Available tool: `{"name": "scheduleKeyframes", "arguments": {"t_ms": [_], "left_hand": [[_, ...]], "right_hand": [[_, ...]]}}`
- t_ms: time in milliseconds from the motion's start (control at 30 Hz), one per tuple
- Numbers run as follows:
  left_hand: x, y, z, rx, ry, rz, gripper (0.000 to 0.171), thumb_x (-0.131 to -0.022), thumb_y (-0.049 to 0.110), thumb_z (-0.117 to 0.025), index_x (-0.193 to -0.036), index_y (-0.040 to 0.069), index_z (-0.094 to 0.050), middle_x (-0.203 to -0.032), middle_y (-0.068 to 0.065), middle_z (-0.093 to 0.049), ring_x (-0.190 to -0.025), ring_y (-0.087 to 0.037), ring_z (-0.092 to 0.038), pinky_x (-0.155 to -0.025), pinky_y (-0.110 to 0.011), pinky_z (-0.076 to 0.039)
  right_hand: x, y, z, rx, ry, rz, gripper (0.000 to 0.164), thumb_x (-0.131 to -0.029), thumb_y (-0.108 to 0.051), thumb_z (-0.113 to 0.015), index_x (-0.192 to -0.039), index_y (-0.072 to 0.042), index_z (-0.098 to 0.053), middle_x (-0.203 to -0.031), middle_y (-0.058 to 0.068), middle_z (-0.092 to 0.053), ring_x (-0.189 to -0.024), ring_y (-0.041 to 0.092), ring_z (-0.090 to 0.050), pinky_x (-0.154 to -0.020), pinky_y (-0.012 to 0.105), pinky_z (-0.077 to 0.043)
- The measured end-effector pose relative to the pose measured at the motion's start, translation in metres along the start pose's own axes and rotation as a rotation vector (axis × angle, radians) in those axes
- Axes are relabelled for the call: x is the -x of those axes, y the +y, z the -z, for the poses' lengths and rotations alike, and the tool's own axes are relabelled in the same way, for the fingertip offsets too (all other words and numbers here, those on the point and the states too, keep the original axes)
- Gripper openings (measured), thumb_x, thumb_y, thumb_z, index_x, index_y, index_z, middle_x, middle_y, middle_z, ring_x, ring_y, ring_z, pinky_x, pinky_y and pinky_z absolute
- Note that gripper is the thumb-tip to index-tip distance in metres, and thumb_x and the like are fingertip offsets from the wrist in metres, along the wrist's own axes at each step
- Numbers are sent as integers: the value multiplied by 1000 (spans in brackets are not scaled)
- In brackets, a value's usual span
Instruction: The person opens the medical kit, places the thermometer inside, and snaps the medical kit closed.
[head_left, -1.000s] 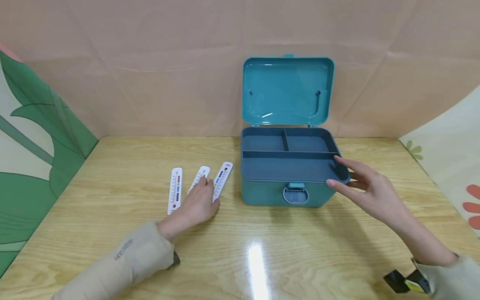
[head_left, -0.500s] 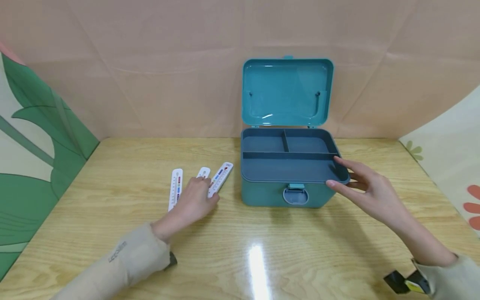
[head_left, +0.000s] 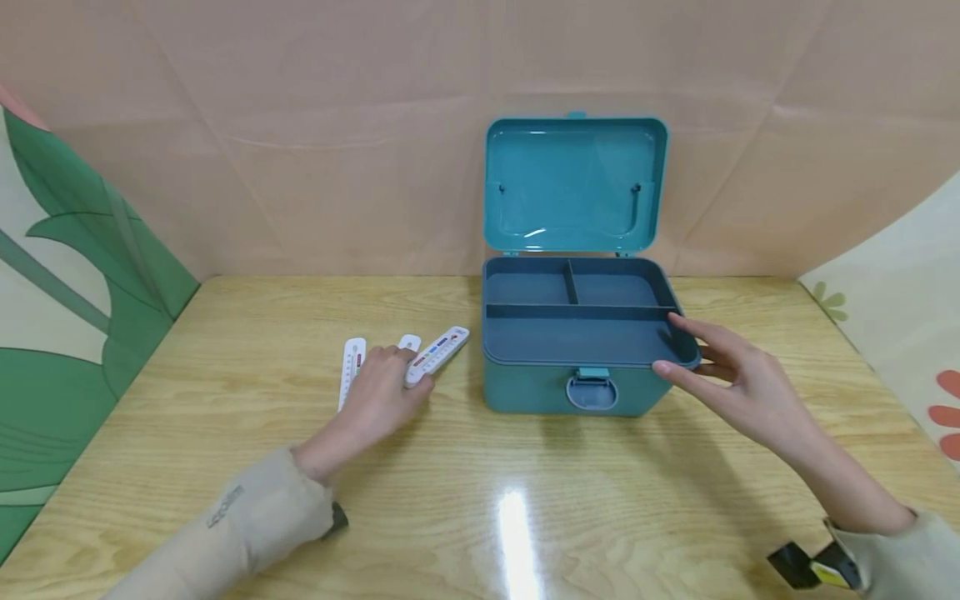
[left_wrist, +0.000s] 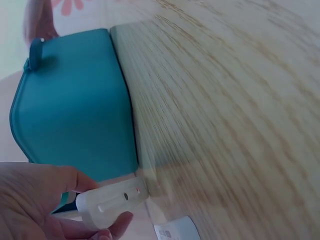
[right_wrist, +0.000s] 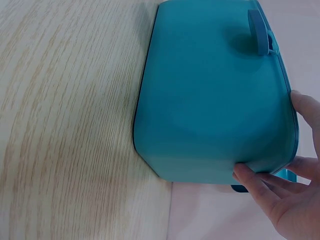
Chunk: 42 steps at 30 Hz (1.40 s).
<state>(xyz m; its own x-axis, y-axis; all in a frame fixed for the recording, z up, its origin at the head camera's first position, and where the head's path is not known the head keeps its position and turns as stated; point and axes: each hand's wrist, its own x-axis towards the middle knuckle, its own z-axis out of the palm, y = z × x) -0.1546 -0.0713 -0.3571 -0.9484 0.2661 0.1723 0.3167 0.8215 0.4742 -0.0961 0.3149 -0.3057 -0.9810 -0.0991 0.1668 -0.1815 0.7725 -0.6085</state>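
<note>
My left hand (head_left: 378, 392) pinches the near end of a white strip thermometer (head_left: 437, 357); its far end points toward the box. In the left wrist view, the pale back of this thermometer (left_wrist: 111, 201) shows between thumb and fingers. Two more thermometers lie to the left: one (head_left: 351, 367) at the far left, another (head_left: 408, 342) mostly hidden behind the hand. A teal storage box (head_left: 525, 387) stands with its lid (head_left: 576, 183) raised and a divided inner tray (head_left: 577, 337) on top. My right hand (head_left: 738, 383) holds the box's front right corner, thumb at the front rim, fingers along the side.
The wooden table (head_left: 450, 517) reaches back to a pink backdrop (head_left: 300, 167). A round latch (head_left: 592, 389) hangs on the box front. Printed panels flank the table: green leaves (head_left: 52, 400) at left, red petals (head_left: 947, 414) at right.
The left hand has shifted slightly left and gripped the rightmost thermometer, which has swung to a flatter angle. The right hand and box have stayed still.
</note>
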Motion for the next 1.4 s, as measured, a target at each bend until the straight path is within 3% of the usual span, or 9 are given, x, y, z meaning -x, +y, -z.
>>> {"name": "scheduleKeyframes", "arguments": {"t_ms": [233, 433, 567, 700, 933, 1133, 1200, 1300, 1400], "left_hand": [[-3, -10, 0, 107, 21, -17, 27, -82, 17, -69, -101, -2, -72, -88, -13, -70, -81, -27, -59, -72, -38, -47], [-4, -17, 4, 235, 7, 59, 31, -82, 18, -69, -106, -2, -71, -76, -9, -66, -58, -14, -49, -51, -24, -39], [-4, -22, 9, 296, -17, 95, 33, -84, 17, -70, -110, -3, -69, -65, -3, -55, -55, -9, -41, -46, -19, -33], [-3, -26, 13, 317, -36, 120, 34, -85, 17, -70, -113, -3, -68, -64, -2, -50, -56, -11, -40, -45, -19, -32], [-3, -29, 17, 307, -13, 145, 36, -85, 20, -71, -114, -1, -69, -82, -11, -65, -69, -15, -52, -54, -20, -41], [-4, -30, 19, 331, -6, 168, 36, -85, 19, -71, -115, 0, -68, -88, -13, -64, -73, -17, -54, -55, -19, -42], [-4, -30, 20, 349, -3, 173, 35, -85, 18, -71, -114, 0, -69, -89, -14, -65, -74, -17, -54, -56, -18, -42], [-4, -30, 22, 370, -1, 179, 33, -85, 18, -72, -112, 0, -70, -90, -15, -67, -73, -16, -55, -56, -18, -42], [-3, -30, 23, 390, 0, 179, 32, -85, 17, -72, -112, -1, -70, -91, -16, -68, -71, -15, -56, -56, -17, -44]], "right_hand": [[0, -1, 0, -4, -1, 3, 65, -90, -28, -68, -148, -19, -39, -144, 25, -42, -108, 44, -58, -72, 0, -43], [0, -1, 0, -2, 3, 5, 65, -90, -27, -68, -147, -19, -39, -144, 25, -43, -107, 43, -59, -72, 1, -44], [0, -1, 0, 0, 2, 3, 65, -90, -28, -68, -147, -20, -39, -144, 25, -42, -107, 43, -59, -71, 1, -44], [0, -1, 0, 2, 5, 4, 65, -90, -27, -68, -147, -20, -39, -144, 25, -43, -106, 43, -59, -71, 1, -44], [0, -1, 0, 5, 8, 4, 65, -89, -27, -69, -147, -21, -40, -143, 24, -44, -105, 40, -60, -72, 0, -43], [0, 0, 0, 7, 10, 5, 64, -89, -27, -69, -146, -22, -41, -143, 24, -44, -101, 15, -65, -71, 1, -44], [0, 0, 0, 6, 10, 7, 64, -89, -27, -69, -146, -21, -41, -143, 24, -44, -101, 18, -65, -71, 1, -44], [0, -1, 0, 4, 8, 9, 64, -89, -27, -69, -147, -21, -40, -143, 24, -44, -104, 38, -60, -71, 1, -44], [0, 0, 0, 4, 7, 8, 64, -89, -27, -69, -147, -22, -40, -143, 24, -44, -104, 36, -61, -71, 1, -44]]}}
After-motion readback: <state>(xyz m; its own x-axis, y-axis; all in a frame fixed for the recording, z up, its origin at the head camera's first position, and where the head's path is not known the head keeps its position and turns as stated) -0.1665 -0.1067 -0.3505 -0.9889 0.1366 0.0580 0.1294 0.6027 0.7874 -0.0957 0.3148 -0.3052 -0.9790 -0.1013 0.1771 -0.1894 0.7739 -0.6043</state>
